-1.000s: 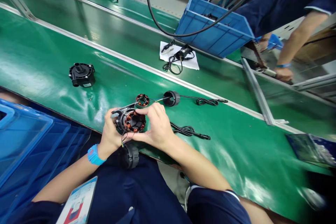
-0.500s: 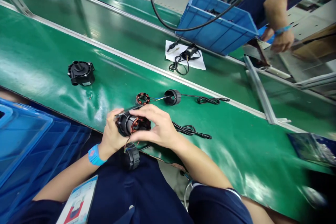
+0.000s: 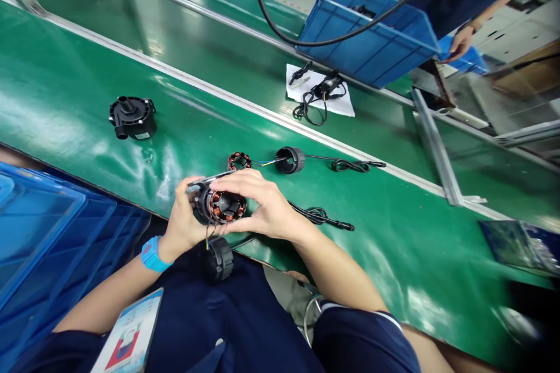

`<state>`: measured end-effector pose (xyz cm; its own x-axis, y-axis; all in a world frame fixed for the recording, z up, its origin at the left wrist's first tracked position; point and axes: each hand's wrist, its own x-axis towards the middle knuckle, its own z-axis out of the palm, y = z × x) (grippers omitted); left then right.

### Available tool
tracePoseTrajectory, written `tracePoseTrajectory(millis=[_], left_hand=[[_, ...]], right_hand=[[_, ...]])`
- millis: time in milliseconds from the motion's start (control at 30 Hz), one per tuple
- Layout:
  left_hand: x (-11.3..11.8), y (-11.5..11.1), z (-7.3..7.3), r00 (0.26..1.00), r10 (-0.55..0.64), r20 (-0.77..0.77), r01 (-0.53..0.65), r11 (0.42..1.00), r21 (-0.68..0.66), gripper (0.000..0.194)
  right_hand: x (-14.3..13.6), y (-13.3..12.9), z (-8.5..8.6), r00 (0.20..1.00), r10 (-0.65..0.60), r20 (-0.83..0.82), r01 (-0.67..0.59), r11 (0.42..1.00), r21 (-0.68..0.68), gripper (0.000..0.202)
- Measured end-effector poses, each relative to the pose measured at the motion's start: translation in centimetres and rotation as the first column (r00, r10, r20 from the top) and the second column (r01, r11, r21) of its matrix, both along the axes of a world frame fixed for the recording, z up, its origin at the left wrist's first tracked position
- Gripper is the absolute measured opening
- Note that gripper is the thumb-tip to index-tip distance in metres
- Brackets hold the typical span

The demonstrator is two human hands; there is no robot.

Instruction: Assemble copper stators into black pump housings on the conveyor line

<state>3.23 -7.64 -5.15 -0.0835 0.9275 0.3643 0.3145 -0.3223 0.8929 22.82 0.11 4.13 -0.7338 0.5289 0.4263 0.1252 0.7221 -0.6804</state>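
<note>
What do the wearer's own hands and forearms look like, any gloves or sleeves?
No gloves on the left hand or right hand. A bright blue band with a small reddish marking circles the left wrist; the right wrist has none. Short navy fabric sleeves, white trim visible on the right.

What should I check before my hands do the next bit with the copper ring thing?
1. Left hand gripping the black housing: ok.
2. Right hand holding around the copper coil ring: ok.
3. Coil ring all the way into the housing: cannot tell, fingers hide much of the join.
4. Loose black cap held by a hand: not ok, it is below both hands, past the table edge.
5. Second coil ring not touching the right hand: cannot tell, they overlap in the picture.
6. Black pump away from both hands: ok.
</note>
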Motion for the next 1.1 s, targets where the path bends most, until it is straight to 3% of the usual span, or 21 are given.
tracePoseTrajectory(millis=[133,233,333,467,533,667,733,833,900,1000,1100], left_hand=[[-0.1,0.0,0.4,1.0,-0.015,0.011,0.015,0.996,-0.082,0.097],[-0.2,0.1,0.4,1.0,0.008,0.023,-0.006,0.996,-0.087,0.098],[-0.2,0.1,0.0,0.996,0.042,0.073,-0.036,0.996,-0.084,0.103],[0.4,0.1,0.1,0.997,0.033,0.075,-0.027,0.996,-0.088,0.101],[0.9,0.0,0.7,0.996,0.024,0.087,-0.021,0.999,-0.036,0.099],[1.6,0.1,2.7,0.997,-0.033,0.073,0.016,0.975,0.222,0.098],[1.4,0.2,3.2,0.995,-0.096,0.023,0.085,0.953,0.29,0.111],[1.0,0.3,2.9,0.979,-0.098,-0.178,0.139,0.963,0.23,0.149],[1.0,0.3,2.4,0.955,-0.067,-0.29,0.117,0.98,0.158,0.16],[1.5,0.5,2.2,0.95,-0.051,-0.308,0.098,0.985,0.139,0.147],[2.3,1.0,2.5,0.955,-0.009,-0.295,0.058,0.986,0.155,0.125]], right_hand=[[-0.4,-0.2,-0.8,0.97,-0.244,-0.014,0.245,0.967,0.064,0.076],[-0.4,-0.6,-1.3,0.967,-0.229,0.113,0.213,0.967,0.14,0.083],[-0.3,-0.9,-2.4,0.938,-0.259,0.231,0.179,0.931,0.317,0.1],[-0.3,-1.1,-4.3,0.941,-0.305,0.144,0.229,0.891,0.392,0.092],[-0.2,-1.4,-3.9,0.955,-0.296,0.022,0.261,0.872,0.413,0.083],[0.8,-2.4,-0.8,0.97,-0.177,-0.165,0.239,0.801,0.549,0.061],[1.4,-2.8,0.1,0.97,-0.158,-0.184,0.237,0.775,0.585,0.058],[2.0,-2.8,-0.9,0.969,-0.212,-0.126,0.246,0.831,0.5,0.057],[2.1,-2.5,-2.6,0.972,-0.229,-0.043,0.227,0.889,0.397,0.058],[2.0,-2.1,-4.6,0.966,-0.259,0.002,0.248,0.927,0.282,0.062],[2.4,-2.3,-4.2,0.966,-0.257,0.006,0.25,0.945,0.209,0.062]])
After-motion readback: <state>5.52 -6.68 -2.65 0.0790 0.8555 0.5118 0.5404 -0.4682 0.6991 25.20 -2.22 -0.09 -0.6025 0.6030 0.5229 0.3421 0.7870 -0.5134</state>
